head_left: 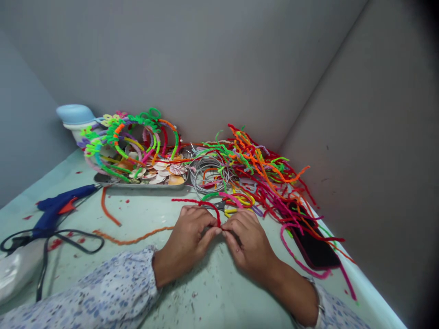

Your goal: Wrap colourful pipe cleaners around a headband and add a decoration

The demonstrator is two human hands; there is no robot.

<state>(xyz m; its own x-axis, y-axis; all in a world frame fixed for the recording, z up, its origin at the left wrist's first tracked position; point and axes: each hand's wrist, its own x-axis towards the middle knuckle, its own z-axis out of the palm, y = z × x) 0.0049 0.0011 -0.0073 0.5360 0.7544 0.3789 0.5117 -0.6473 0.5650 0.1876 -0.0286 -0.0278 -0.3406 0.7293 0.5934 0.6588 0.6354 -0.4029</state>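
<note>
Left hand [194, 235] and right hand [247, 240] meet low over the pale green table [219, 292], thumbs and forefingers pinched on a red pipe cleaner [217, 212] at nearly the same spot. The strip arches up from the pinch and bends over to the left, its tail lying beyond the left knuckles. Grip is by fingertips only and the held end looks short, so a slip seems the likeliest fault; a hard twist could kink the core or leave the bend uneven. Scissors [220, 206] lie just behind the fingers among loose coloured strips; the arch passes close to them and could snag if pulled back. To the right, a tangle of pipe cleaners [260, 160] spills over a phone [317, 246]; a stray elbow might drag strands and phone together. An orange pipe cleaner [137, 241] runs up to the left hand, easily swept along. Blue glue gun [65, 200] on the left, nozzle near the metal tray [144, 186]; heat cannot be told, but a sleeve catching its cord [80, 250] could tug it over.
</note>
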